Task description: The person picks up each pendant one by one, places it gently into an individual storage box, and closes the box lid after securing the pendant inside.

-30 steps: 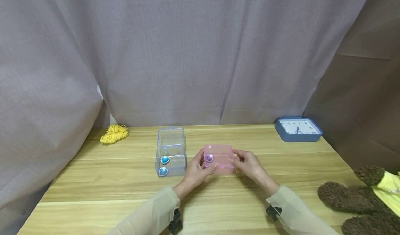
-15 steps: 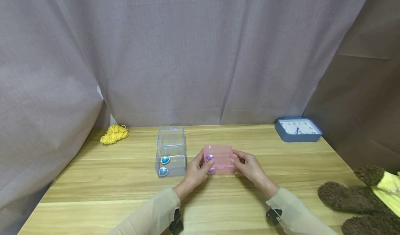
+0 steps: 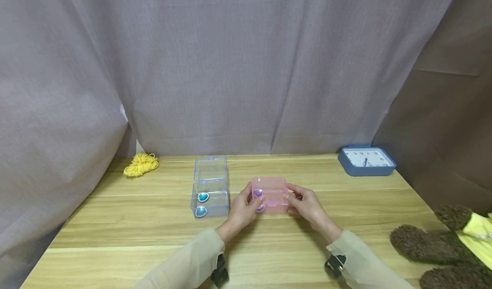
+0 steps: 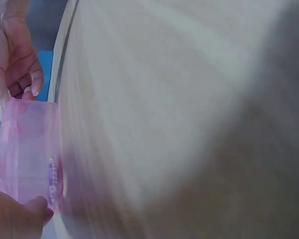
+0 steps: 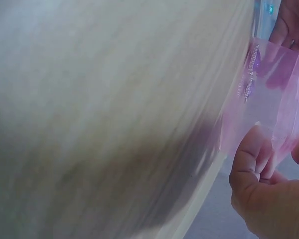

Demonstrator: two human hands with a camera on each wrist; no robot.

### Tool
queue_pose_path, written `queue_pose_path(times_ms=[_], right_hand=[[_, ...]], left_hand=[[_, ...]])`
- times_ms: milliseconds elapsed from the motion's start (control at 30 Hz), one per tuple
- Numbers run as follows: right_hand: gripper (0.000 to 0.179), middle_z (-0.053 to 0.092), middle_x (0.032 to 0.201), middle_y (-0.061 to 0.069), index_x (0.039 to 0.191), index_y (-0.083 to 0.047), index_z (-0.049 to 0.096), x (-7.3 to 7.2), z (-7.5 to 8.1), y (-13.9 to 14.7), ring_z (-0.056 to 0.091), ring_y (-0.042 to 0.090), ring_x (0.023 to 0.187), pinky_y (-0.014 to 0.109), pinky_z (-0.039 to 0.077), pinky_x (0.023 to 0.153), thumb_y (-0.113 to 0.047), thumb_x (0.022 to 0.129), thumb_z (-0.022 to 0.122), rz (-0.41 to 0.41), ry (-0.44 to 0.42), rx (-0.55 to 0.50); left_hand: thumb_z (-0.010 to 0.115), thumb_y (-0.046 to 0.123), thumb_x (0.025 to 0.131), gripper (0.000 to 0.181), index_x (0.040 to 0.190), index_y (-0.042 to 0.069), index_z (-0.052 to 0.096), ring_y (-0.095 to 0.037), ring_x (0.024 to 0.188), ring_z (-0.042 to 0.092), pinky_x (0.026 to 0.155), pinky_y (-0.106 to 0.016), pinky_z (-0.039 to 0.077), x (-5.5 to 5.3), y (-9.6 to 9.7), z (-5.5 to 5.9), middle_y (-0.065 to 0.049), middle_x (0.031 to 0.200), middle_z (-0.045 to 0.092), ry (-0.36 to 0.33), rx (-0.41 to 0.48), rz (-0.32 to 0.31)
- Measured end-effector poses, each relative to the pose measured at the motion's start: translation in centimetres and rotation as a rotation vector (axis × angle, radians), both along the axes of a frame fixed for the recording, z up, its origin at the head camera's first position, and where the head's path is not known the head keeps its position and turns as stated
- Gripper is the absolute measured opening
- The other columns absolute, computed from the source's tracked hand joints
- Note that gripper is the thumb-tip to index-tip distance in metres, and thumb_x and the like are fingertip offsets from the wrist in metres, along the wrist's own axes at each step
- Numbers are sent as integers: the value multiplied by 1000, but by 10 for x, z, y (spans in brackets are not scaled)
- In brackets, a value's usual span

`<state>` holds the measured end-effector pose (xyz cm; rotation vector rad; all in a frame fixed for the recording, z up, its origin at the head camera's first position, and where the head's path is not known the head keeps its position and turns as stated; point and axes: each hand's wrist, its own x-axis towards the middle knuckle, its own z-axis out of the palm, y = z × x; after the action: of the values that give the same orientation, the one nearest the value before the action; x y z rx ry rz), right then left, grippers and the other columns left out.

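A small see-through pink plastic box sits on the wooden table between both hands, its lid down. Two purple gems with beaded rims lie at its left end: one purple gem at the back, another purple gem at the front. My left hand grips the box's left end, thumb at the front near the gems. On the right end my right hand pinches the box between thumb and fingers. Left of it stands a clear blue box with its lid tipped back, holding two blue heart gems.
Yellow cord lies bundled at the back left of the table. A blue clock lies at the back right. A brown plush toy in yellow cloth is at the right front edge. A grey curtain hangs behind.
My left thumb has shifted up and back along the pink box, so the front purple gem shows. The right hand's grip and the blue box look the same.
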<state>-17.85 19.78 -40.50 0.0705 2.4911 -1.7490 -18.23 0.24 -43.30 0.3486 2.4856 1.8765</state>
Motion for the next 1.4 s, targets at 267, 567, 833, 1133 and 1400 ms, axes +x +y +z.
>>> queue_pose_path(times_ms=[267, 567, 833, 1133, 1400], right_hand=[[43, 49, 85, 2, 135, 10, 42, -3, 8, 0, 50, 6, 67, 18, 54, 58, -3, 95, 49, -58, 31, -22], [34, 56, 87, 1, 128, 7, 51, -30, 58, -53, 56, 4, 74, 14, 56, 71, -6, 97, 48, -88, 152, -203], [40, 58, 100, 7, 134, 12, 41, -62, 52, -117, 58, 8, 83, 22, 56, 84, -2, 97, 46, 29, -71, -333], [42, 57, 125, 16, 131, 5, 49, -149, -45, -140, 60, 18, 101, 26, 56, 83, -7, 91, 56, 1, -90, -322], [43, 59, 103, 14, 128, 8, 48, -211, -110, -148, 57, 21, 89, 33, 56, 82, -4, 88, 59, 26, -143, -409]], left_hand=[[58, 20, 93, 67, 142, -12, 24, -38, 133, 36, 110, -44, 36, 11, -9, 23, -28, 147, 30, 45, -13, -28], [64, 14, 89, 77, 147, -4, 18, -34, 140, 26, 114, -37, 28, 10, -110, 66, -18, 154, 21, 7, 120, 5], [70, 10, 84, 92, 148, -5, 6, -38, 142, 13, 117, -41, 21, 17, -177, 39, -20, 156, 6, -220, 107, -56], [72, 2, 79, 92, 145, -11, 9, -40, 137, 25, 111, -38, 30, 13, -171, 12, -29, 151, 15, -268, 114, -107], [69, -2, 79, 81, 144, -10, 21, -42, 129, 40, 105, -39, 40, 11, -164, 8, -30, 144, 32, -202, 95, -17]])
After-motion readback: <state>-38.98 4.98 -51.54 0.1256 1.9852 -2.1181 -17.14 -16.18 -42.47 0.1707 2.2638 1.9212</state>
